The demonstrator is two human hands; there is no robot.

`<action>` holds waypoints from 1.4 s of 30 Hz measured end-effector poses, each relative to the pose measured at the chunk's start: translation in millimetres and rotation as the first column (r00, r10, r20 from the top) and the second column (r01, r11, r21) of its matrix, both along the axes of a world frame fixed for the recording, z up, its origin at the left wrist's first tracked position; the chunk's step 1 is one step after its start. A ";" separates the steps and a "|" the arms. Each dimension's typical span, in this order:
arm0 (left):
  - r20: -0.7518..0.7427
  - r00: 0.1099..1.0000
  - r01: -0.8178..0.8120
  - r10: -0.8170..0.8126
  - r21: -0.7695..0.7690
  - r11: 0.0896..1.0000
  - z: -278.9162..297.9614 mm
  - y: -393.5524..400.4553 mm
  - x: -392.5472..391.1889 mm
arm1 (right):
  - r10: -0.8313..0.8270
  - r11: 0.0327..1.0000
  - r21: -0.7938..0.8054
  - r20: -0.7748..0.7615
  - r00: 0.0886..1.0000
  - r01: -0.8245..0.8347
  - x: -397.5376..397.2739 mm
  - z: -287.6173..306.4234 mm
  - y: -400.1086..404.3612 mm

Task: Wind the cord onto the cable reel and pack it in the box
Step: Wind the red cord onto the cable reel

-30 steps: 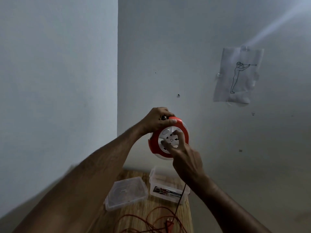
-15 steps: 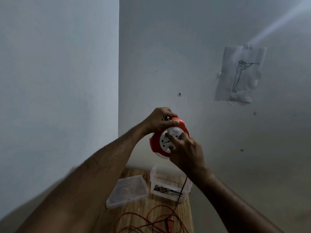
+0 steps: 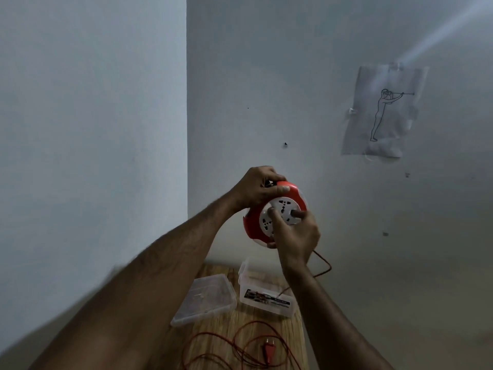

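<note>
The left hand (image 3: pixel 257 189) grips the red rim of the cable reel (image 3: pixel 274 213) to hold it steady in the air above the desk (image 3: pixel 266 329), so the white hub can turn freely. The right hand (image 3: pixel 294 235) pinches that hub with thumb and finger, evidently to crank it. Much red cord (image 3: pixel 240 348) and its plug (image 3: pixel 269 351) lie loose on the desk, beside the open box (image 3: pixel 266 295) and its lid (image 3: pixel 205 299), waiting.

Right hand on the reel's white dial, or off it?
Touching. The head view shows the right hand with fingertips pressed onto the white dial of the cable reel.
</note>
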State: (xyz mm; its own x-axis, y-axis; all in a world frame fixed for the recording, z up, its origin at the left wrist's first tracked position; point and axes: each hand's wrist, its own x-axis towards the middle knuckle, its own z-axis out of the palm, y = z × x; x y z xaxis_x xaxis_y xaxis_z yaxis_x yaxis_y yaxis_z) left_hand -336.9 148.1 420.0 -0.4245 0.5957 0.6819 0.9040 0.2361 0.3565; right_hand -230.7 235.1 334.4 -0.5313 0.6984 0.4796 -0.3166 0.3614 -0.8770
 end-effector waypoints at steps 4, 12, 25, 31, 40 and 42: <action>-0.004 1.000 0.000 0.000 -0.026 1.000 -7.7 2.7 -4.2 | 0.104 0.873 -0.483 0.057 0.993 -0.064 -11.0 -6.2 -12.1; 0.040 0.998 -0.042 0.043 -0.018 0.999 -15.6 -3.2 -12.4 | 0.400 0.445 -0.840 -0.124 0.908 -0.310 7.2 16.2 -4.1; 0.059 0.996 -0.073 0.074 -0.023 0.997 -10.6 -1.2 -20.1 | -0.125 0.159 0.970 0.206 0.970 -0.186 1.9 -9.9 58.1; 0.057 0.994 -0.087 0.089 -0.034 0.996 -24.3 6.1 -17.2 | -0.201 0.053 0.989 0.144 0.969 -0.137 -3.0 -18.8 65.9; 0.044 0.990 -0.131 0.132 -0.020 0.991 -66.8 11.8 -16.3 | -0.183 0.185 0.980 0.101 0.978 -0.067 -11.0 -60.3 65.1; 0.051 0.989 -0.139 0.140 -0.016 0.990 -80.7 13.1 -17.0 | -0.154 0.221 0.973 0.098 0.983 -0.062 -11.5 -72.7 65.8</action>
State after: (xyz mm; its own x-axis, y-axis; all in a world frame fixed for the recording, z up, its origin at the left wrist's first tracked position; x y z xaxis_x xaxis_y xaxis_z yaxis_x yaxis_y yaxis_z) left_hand -353.9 161.2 339.3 -0.5387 0.5363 0.6497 0.8422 0.3634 0.3983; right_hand -242.1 300.9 261.6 -0.6482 -0.2252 0.7274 -0.1829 0.9734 0.1384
